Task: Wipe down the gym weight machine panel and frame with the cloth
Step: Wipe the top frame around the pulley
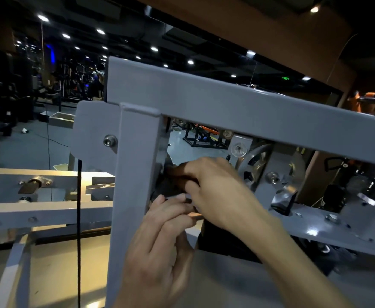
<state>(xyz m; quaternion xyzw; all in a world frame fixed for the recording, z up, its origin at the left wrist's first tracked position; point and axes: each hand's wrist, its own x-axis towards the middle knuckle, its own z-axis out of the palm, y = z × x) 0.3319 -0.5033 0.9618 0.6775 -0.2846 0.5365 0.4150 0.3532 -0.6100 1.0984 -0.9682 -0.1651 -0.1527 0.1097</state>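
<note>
both hands work together in the gap just right of the grey upright post (135, 165) of the machine frame (226, 103). right hand (213, 192) reaches in from the right, fingers curled around a dark cloth (171, 185) and pressing it against the inner face of the post. left hand (160, 236) comes up from below, just under the right, its fingers pinching a pale edge near the cloth; what that edge is, i cannot tell. the cloth lies ahead and left of both hands, mostly hidden. the post's long axis runs vertically, so the wipe likely travels up or down along it, right hand leading. a green sign (285, 78) glows far behind, unreadable. no brand shows on the frame.
</note>
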